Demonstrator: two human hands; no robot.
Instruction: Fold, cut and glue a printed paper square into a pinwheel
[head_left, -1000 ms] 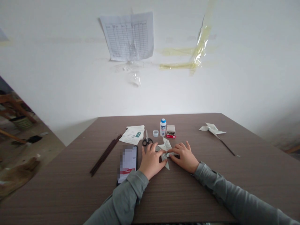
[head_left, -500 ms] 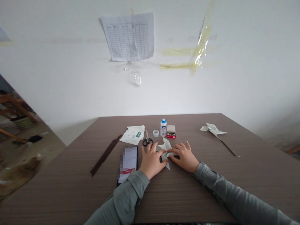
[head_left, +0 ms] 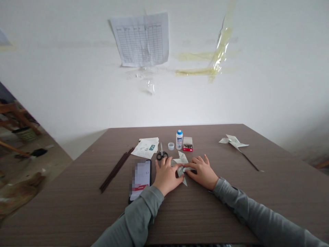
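A folded paper pinwheel (head_left: 183, 158) made of printed paper lies on the table between my hands. My left hand (head_left: 166, 175) grips its left side with thumb and index finger near the centre, the other fingers raised. From the right, my right hand (head_left: 203, 172) pinches a blade close to the middle, its little finger lifted. The fingertips partly hide the pinwheel's centre. Just beyond my left hand rest black-handled scissors (head_left: 161, 155). A finished-looking pinwheel (head_left: 233, 141) on a thin brown stick (head_left: 250, 162) lies farther right, apart from my hands.
Behind the hands stand a white bottle with a blue cap (head_left: 179, 140), a small round container (head_left: 171, 146) and an open red box (head_left: 187, 144) of small metal pieces. Left are paper sheets (head_left: 144, 148), dark sticks (head_left: 116, 171) and a phone (head_left: 140, 180). A wall (head_left: 164, 106) borders the table's far edge.
Hardly anything differs. Both hands keep their hold on the pinwheel, and its near blade tip has shifted very slightly to the right.
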